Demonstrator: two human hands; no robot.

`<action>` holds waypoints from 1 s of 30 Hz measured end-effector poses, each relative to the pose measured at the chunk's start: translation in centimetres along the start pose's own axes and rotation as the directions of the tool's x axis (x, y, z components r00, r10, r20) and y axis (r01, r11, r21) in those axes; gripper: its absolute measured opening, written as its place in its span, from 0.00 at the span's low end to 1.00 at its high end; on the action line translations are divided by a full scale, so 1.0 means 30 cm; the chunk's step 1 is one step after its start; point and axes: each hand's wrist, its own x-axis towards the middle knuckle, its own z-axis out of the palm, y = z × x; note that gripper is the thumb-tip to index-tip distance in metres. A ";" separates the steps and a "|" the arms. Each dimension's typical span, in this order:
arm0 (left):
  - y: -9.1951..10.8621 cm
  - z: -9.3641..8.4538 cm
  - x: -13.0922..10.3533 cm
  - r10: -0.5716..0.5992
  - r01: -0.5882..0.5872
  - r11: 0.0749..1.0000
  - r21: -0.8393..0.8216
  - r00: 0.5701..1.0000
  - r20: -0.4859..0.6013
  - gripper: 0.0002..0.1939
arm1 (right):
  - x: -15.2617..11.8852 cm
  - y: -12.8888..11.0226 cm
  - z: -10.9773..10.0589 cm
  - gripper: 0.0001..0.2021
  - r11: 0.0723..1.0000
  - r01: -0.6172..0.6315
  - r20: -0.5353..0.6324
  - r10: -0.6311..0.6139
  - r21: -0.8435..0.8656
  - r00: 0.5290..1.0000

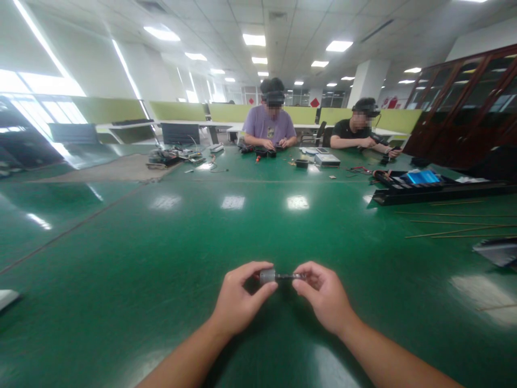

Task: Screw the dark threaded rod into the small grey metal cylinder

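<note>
The left hand [242, 299] holds a short, light grey cylinder [267, 277] between its thumb and its fingers, the thumb at the near side and the fingers at the far side. A thin dark rod [286, 277] runs from the right end of the cylinder towards the right hand [325, 296], which pinches the rod's far end between thumb and fingertips, narrowly closed on it. The cylinder and rod lie roughly level, held over the near middle part of the green table [181, 242]. Whether they touch the tabletop cannot be told.

Further right on the table is a long black tray [444, 191] with a bright blue item [423, 177] in it. Several thin rods [460, 222] lie nearer than the tray, and a grey metal piece [495, 252] sits at the right edge of the view. A white object [7, 298] shows partly at the left edge.

At the far side of the table, one person in a purple shirt [270, 126] has both hands at small dark parts, and another in a black shirt [345, 130] sits to the right, with a flat white box [327, 160] on the table between them. A pile of electronic parts [173, 155] lies at the far left.
</note>
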 end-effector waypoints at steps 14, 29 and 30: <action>-0.006 0.001 0.002 -0.015 0.015 1.000 -0.016 1.000 -0.003 0.12 | 0.000 -0.008 0.000 0.06 1.000 0.014 -0.019 -0.014 0.021 1.000; 0.000 0.002 0.002 -0.017 0.016 1.000 -0.025 1.000 -0.004 0.13 | 0.000 -0.011 -0.004 0.06 1.000 0.006 -0.026 -0.006 0.002 1.000; 0.001 0.002 0.003 -0.019 0.019 1.000 -0.024 1.000 -0.005 0.13 | -0.001 -0.012 -0.004 0.06 1.000 0.004 -0.028 -0.004 0.002 1.000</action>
